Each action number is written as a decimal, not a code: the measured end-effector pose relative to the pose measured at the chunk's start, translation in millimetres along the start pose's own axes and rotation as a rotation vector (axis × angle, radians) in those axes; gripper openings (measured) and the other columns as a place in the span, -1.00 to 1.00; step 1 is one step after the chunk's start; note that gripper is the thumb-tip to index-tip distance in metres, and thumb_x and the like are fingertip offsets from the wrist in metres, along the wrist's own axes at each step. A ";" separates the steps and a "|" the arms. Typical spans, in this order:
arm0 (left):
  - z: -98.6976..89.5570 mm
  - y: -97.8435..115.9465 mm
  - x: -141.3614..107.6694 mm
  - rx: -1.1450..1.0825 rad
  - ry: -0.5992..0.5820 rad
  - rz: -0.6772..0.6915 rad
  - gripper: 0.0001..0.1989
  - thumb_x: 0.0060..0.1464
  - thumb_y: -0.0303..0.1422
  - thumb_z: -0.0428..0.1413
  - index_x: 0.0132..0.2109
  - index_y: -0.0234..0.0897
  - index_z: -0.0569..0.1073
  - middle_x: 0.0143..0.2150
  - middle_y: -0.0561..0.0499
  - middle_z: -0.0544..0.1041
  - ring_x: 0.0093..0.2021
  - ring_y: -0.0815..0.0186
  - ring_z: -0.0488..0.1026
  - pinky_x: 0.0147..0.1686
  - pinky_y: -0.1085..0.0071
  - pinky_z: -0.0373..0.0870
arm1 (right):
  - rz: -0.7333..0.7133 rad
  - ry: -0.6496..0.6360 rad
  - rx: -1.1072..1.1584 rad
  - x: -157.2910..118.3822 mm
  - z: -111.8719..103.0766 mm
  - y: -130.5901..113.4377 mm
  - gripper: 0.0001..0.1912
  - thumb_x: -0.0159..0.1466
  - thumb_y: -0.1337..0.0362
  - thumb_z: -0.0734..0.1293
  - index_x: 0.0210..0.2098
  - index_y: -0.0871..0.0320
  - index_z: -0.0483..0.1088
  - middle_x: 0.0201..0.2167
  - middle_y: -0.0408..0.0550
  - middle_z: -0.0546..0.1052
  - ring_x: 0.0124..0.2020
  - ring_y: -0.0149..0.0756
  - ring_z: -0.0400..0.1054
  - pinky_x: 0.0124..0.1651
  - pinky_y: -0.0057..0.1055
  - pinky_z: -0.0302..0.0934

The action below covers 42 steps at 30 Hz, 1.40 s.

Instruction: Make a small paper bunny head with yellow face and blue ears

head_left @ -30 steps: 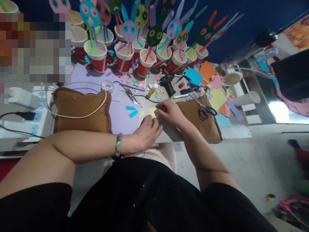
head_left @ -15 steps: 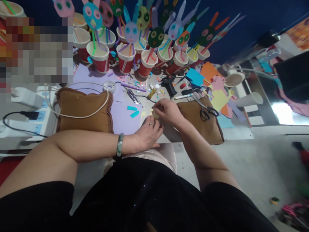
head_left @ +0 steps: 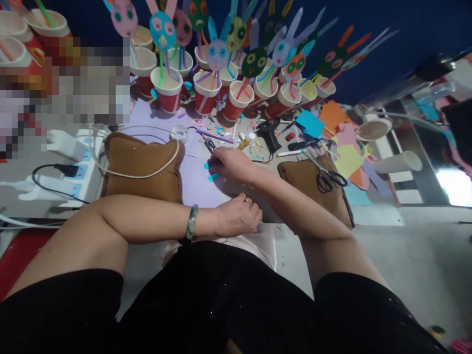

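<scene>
Blue strips (head_left: 213, 178) partly under the right hand's (head_left: 231, 163) fingers (head_left: 218, 160), whether pinched or apart impossible to tell.

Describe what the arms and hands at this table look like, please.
They are a person's, without gloves. The left hand wears a ring, and a rounded bangle in mottled green and pale tones circles that wrist. Something dark beside it is too small to identify. On the right hand no jewellery shows. The black sleeves are short, ending above the elbows.
</scene>
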<state>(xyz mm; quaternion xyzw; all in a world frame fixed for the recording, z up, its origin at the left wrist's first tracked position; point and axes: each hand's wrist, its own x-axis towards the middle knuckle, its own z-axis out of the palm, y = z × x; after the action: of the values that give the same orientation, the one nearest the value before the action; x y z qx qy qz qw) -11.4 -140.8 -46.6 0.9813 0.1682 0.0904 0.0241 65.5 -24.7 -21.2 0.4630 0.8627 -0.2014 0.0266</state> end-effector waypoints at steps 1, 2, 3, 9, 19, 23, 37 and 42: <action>1.3 -0.3 0.2 -0.004 0.017 0.011 -0.63 0.36 -0.19 0.06 -0.09 -0.49 0.54 -0.23 -0.24 0.60 -0.25 0.09 0.52 -0.28 0.23 0.21 | 0.015 -0.014 -0.026 0.9 1.0 -1.7 -0.74 0.27 0.29 0.43 -0.06 0.24 0.57 -0.12 0.12 0.60 -0.19 -0.18 0.42 -0.19 -0.34 0.15; 2.7 -0.4 0.3 -0.004 0.036 0.018 -0.67 0.36 -0.24 0.06 -0.11 -0.48 0.54 -0.24 -0.24 0.60 -0.26 0.11 0.52 -0.30 0.24 0.20 | 0.025 -0.022 -0.039 1.0 1.8 -2.8 -0.74 0.28 0.29 0.41 -0.05 0.23 0.56 -0.10 0.13 0.59 -0.17 -0.16 0.42 -0.18 -0.33 0.16; 4.1 -0.5 0.5 0.000 0.054 0.022 -0.71 0.36 -0.28 0.06 -0.12 -0.48 0.54 -0.25 -0.24 0.60 -0.27 0.13 0.52 -0.30 0.25 0.20 | 0.030 -0.028 -0.042 0.6 2.4 -3.5 -0.74 0.29 0.29 0.40 -0.05 0.22 0.56 -0.09 0.14 0.58 -0.17 -0.14 0.43 -0.17 -0.31 0.18; 8.3 -0.6 0.9 0.028 0.116 0.036 -0.80 0.33 -0.44 0.04 -0.18 -0.45 0.53 -0.28 -0.22 0.61 -0.28 0.15 0.53 -0.31 0.26 0.21 | -0.025 -0.018 -0.005 -5.3 7.3 -3.5 -0.79 0.31 0.37 0.32 -0.12 0.21 0.57 -0.10 0.09 0.55 -0.15 -0.20 0.42 -0.08 -0.33 0.22; -0.8 0.8 -2.7 -0.008 0.209 0.146 -0.85 0.20 -0.54 0.05 -0.27 -0.37 0.51 -0.36 -0.12 0.57 -0.38 0.20 0.52 -0.40 0.28 0.20 | 0.028 0.143 0.862 -47.5 2.1 42.2 -0.77 0.24 0.12 0.43 -0.33 0.15 0.40 -0.53 -0.17 0.47 -0.55 -0.44 0.23 -0.44 -0.44 0.10; -23.5 -8.1 0.7 -0.236 0.101 -0.014 -0.81 0.29 -0.33 0.09 -0.28 -0.31 0.51 -0.34 -0.08 0.59 -0.35 0.25 0.52 -0.37 0.31 0.25 | 0.195 0.194 1.299 -64.4 1.8 61.7 -0.54 0.01 -0.02 0.59 -0.36 0.15 0.41 -0.50 -0.14 0.55 -0.64 -0.54 0.12 -0.56 -0.48 -0.06; -61.9 -102.2 12.8 -0.613 0.324 -0.520 -0.78 0.11 -0.46 0.11 -0.15 -0.33 0.62 -0.25 0.01 0.64 -0.37 0.40 0.43 -0.30 0.44 0.28 | 0.091 0.160 1.529 -74.9 -10.3 59.9 -0.53 -0.04 0.05 0.65 -0.39 0.18 0.41 -0.56 -0.19 0.51 -0.65 -0.61 0.02 -0.59 -0.53 -0.19; -59.0 -108.9 13.5 -0.697 0.405 -0.574 -0.81 0.06 -0.46 0.14 -0.24 -0.35 0.65 -0.39 0.02 0.62 -0.41 0.40 0.41 -0.36 0.45 0.24 | 0.131 0.254 1.515 -75.3 -8.2 59.3 -0.53 -0.09 0.11 0.66 -0.31 0.18 0.48 -0.56 -0.19 0.53 -0.64 -0.58 0.06 -0.56 -0.51 -0.13</action>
<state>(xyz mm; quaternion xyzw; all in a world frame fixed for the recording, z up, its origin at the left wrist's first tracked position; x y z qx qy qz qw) -45.3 -32.7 5.2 0.7917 0.3926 0.3200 0.3415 157.6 -51.9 -15.3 0.4247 0.4565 -0.6804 -0.3851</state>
